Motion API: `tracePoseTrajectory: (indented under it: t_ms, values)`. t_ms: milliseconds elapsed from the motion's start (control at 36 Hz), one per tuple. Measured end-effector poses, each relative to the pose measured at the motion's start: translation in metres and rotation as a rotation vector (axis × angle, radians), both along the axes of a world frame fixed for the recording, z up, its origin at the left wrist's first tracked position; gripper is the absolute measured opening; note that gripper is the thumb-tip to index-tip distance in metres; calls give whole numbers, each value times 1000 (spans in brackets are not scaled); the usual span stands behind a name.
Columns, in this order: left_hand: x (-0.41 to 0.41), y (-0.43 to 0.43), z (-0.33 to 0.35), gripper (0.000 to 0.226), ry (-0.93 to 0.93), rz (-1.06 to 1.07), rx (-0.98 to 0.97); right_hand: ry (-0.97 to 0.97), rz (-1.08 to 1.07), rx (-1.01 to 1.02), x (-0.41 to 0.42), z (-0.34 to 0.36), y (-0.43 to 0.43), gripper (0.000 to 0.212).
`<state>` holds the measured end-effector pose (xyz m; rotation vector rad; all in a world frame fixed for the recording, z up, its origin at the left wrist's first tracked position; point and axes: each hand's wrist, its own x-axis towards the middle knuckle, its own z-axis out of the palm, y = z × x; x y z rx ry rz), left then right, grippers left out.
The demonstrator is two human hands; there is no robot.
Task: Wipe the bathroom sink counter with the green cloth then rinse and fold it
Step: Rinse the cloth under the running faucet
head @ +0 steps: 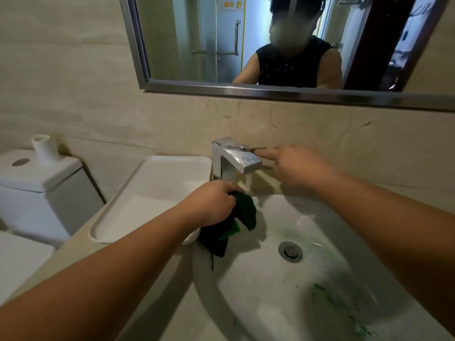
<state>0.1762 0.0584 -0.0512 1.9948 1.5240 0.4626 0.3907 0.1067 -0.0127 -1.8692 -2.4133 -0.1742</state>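
Green cloth (240,221): dark and bunched, hanging from the left hand over the left rim of the sink, just below the faucet spout; a loose thread dangles from its lower end.
Left hand (213,201): fingers clenched around the top of the cloth, knuckles up, forearm reaching in from the lower left.
Right hand (299,167): index finger stretched out and touching the rear part of the faucet's flat top; the other fingers curled loosely under, holding nothing.
Faucet (236,156): square, chromed metal, standing behind the basin against the wall; whether water runs cannot be told.
Sink (258,286): white oval basin set in the desk, metal drain (290,251) near its middle, green smears on the bowl around the drain and toward the lower right.
Desk (172,279): beige stone surface around the basin.
Tray (150,193): white, rectangular, lying on the desk left of the faucet, close to the left hand.
Toilet tank (41,183): white, at far left beside the desk.
Mirror (283,45): metal-framed, on the wall above, reflecting a person in a dark sleeveless top.
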Motion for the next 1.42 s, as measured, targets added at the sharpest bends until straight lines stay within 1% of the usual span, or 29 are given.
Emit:
tracePoseTrajectory:
  t_ms: [56,111,167,222,250,306,333,361,417,500,556,583,611,667,694,722,778,833,917,1028,1083,1167,1278,1333,1417]
  values:
    - [0,3,0,44,4,-2,-19,17,1,-16,4,-4,3,64]
    - [-1,5,-1,43,-36,-14,-39,57,22,-28,7,-9,3,62]
    - [0,7,-2,39,-122,-33,-59,201,35,-45,10,-12,-2,62]
    - [2,9,-5,33,-215,-34,-72,383,34,-113,11,-16,-8,55]
    - [3,10,-7,31,-248,-25,-70,475,27,-183,11,-20,-11,48]
    - [7,13,-11,26,-328,-2,-82,694,6,-399,11,-29,-18,26]
    - [8,14,-13,26,-387,-2,-109,791,1,-503,12,-34,-21,19]
    - [9,14,-14,29,-446,-3,-138,859,0,-568,12,-39,-24,17]
    - [9,15,-16,38,-544,-5,-203,913,-13,-574,13,-48,-27,17]
    - [9,16,-18,39,-666,-19,-287,934,-53,-489,15,-52,-30,14]
    - [8,16,-18,42,-709,-18,-309,933,-74,-453,17,-50,-31,15]
    - [8,16,-17,43,-723,-14,-307,925,-74,-444,17,-49,-32,18]
    - [8,16,-17,42,-739,-7,-298,917,-71,-440,16,-48,-32,26]
    - [7,17,-16,39,-773,9,-279,907,-73,-437,13,-47,-31,50]
    - [7,16,-16,39,-793,16,-274,916,-67,-450,9,-46,-30,57]
    - [7,16,-16,39,-816,18,-270,955,-43,-486,5,-46,-31,58]
    - [7,16,-15,41,-845,12,-262,1070,-5,-562,-4,-48,-30,51]
    - [7,17,-14,43,-848,14,-257,1161,-3,-578,-10,-51,-29,40]
    - [5,19,-15,47,-821,20,-254,1209,-32,-538,-14,-51,-27,26]
    - [5,21,-13,49,-761,27,-261,1253,-42,-464,-13,-50,-28,27]
    - [4,21,-12,49,-699,18,-248,1253,-21,-427,-11,-52,-27,9]
    - [2,21,-12,52,-612,-20,-241,1233,27,-423,-7,-53,-28,22]
    - [2,19,-8,51,-486,-73,-239,1198,92,-509,-2,-52,-30,29]
    - [3,20,-6,46,-419,-95,-236,1168,113,-541,1,-51,-29,29]
    - [4,20,-5,42,-324,-112,-207,1068,93,-590,4,-44,-30,20]
